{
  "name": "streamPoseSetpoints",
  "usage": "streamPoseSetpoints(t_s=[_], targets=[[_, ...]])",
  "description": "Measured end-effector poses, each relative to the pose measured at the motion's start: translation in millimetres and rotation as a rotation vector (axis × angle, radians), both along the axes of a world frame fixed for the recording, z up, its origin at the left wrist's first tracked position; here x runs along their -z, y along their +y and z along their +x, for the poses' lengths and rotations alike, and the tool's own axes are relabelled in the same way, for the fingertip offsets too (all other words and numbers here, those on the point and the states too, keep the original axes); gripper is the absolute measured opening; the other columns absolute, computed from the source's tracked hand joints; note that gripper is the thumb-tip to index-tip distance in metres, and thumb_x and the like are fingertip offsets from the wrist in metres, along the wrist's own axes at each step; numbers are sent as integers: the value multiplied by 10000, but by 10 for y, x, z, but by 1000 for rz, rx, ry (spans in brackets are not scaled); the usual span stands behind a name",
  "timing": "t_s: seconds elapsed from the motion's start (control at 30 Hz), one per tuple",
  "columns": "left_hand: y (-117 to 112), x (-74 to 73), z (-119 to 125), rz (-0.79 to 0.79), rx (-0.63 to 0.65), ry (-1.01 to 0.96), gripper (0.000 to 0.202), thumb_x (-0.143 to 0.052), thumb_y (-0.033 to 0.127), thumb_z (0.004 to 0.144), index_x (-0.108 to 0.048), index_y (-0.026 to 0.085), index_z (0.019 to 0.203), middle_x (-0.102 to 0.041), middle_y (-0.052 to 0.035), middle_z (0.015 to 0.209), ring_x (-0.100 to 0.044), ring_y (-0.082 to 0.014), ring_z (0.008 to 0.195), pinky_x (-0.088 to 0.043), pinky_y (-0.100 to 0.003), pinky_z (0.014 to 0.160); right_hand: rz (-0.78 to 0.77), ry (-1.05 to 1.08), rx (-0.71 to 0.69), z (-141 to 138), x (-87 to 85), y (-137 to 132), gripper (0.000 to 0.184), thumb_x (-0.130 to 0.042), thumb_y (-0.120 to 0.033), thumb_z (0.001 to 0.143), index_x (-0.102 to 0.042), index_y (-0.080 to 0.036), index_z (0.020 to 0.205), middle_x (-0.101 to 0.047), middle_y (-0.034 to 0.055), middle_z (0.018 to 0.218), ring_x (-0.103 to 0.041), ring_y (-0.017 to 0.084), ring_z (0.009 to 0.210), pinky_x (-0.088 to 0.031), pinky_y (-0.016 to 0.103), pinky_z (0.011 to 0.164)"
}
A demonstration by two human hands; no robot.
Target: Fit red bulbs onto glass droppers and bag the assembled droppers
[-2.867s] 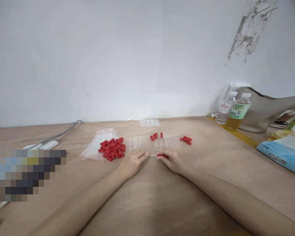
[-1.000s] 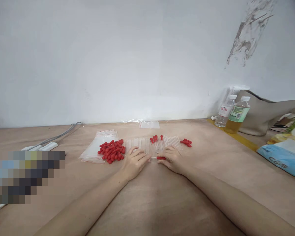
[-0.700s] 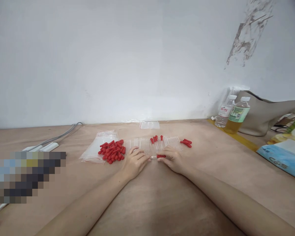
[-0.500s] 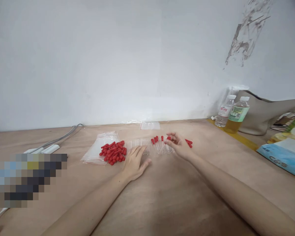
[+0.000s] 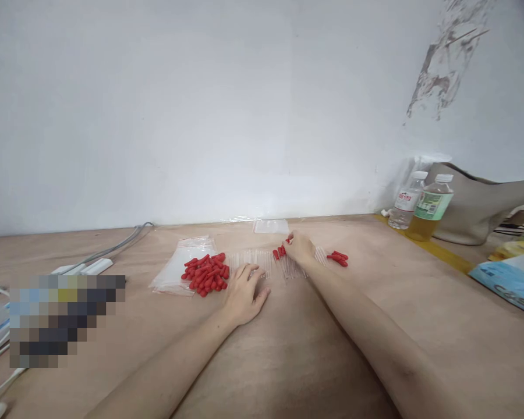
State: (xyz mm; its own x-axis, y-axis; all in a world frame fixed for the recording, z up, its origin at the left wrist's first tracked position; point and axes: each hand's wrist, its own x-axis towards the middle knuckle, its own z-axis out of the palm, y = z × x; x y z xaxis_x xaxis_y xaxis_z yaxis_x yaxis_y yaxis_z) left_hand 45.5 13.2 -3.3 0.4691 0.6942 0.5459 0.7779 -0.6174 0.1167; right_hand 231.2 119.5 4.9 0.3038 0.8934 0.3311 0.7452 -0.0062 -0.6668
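Clear thin dropper tubes [image 5: 250,257] lie in a row on the table, some topped with red rubber bulbs [image 5: 276,255]. My left hand [image 5: 243,294] rests on the table, its fingers spread over the near ends of the tubes. At the right part of the row, my right hand [image 5: 300,248] has its fingers closed around a red bulb [image 5: 287,241]; the hand hides part of the tubes there. A heap of red bulbs [image 5: 206,274] sits left of my left hand, partly on clear plastic bags [image 5: 172,278]. Several more red bulbs [image 5: 339,258] lie right of my right hand.
A flat clear bag [image 5: 271,226] lies by the wall. Two bottles [image 5: 430,210], a grey bag [image 5: 467,203] and a blue tissue pack [image 5: 506,285] stand or lie at the right. A grey cable [image 5: 117,240] and a white power strip [image 5: 96,267] are at the left.
My right hand has moved left and turned palm-down, closing on a red bulb at the row. My left hand stays in place. The view has shifted slightly.
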Motion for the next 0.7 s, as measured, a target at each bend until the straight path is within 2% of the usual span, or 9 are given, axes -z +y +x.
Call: streamPoseSetpoints(t_s=[0.13,0.2,0.27,0.37,0.43,0.5,0.6,0.7], targets=[[42,-8,93,-16,-43,-3,200,-495,281,764,-544,191,936,-483,-79,1086,-400,-234,1055,-335,-385,873,-3,-103,25,84,-69,-100,314,-513,-406,711,-556,-191,936,-612,71,875,-564,215,829,-392,298,677],[99,-28,181,-17,-76,4,158,-485,276,767,-557,189,878,-474,-80,1101,-382,-231,1069,-317,-378,883,-17,-155,11,231,-129,-157,307,-487,-431,723,-567,-204,915,-617,53,869,-565,195,801,-389,273,640],[177,-65,296,-30,-142,23,145,-477,277,765,-570,186,829,-453,-86,1134,-360,-239,1088,-292,-384,895,-36,-209,-13,451,-174,-211,254,-491,-408,720,-594,-206,834,-627,42,833,-563,183,772,-378,251,603],[311,-141,488,-124,-325,109,208,-442,305,769,-594,176,829,-423,-103,1178,-334,-262,1105,-263,-396,899,-95,-309,-31,852,-195,-288,182,-531,-334,685,-618,-187,747,-637,49,781,-563,160,721,-360,226,565],[397,-191,603,-206,-428,163,274,-426,334,764,-609,152,855,-436,-133,1158,-343,-285,1087,-266,-408,878,-150,-334,-29,1095,-185,-338,156,-536,-295,672,-627,-179,723,-637,47,726,-561,146,658,-348,218,530],[474,-231,696,-264,-480,190,317,-443,355,740,-620,123,865,-462,-164,1116,-360,-309,1058,-273,-423,851,-177,-341,-30,1264,-165,-385,142,-546,-270,659,-637,-176,713,-636,43,697,-557,136,618,-340,211,505],[572,-271,801,-341,-538,221,345,-521,361,666,-628,110,878,-484,-190,1099,-362,-339,1046,-279,-444,822,-192,-365,-81,1347,-125,-435,151,-558,-263,648,-652,-184,737,-633,26,677,-550,120,585,-335,198,486],[655,-296,873,-417,-605,248,393,-592,326,588,-620,121,922,-496,-208,1110,-341,-375,1061,-286,-472,784,-184,-411,-139,1293,-79,-457,153,-580,-249,625,-663,-193,740,-634,24,698,-554,122,614,-343,194,512]])
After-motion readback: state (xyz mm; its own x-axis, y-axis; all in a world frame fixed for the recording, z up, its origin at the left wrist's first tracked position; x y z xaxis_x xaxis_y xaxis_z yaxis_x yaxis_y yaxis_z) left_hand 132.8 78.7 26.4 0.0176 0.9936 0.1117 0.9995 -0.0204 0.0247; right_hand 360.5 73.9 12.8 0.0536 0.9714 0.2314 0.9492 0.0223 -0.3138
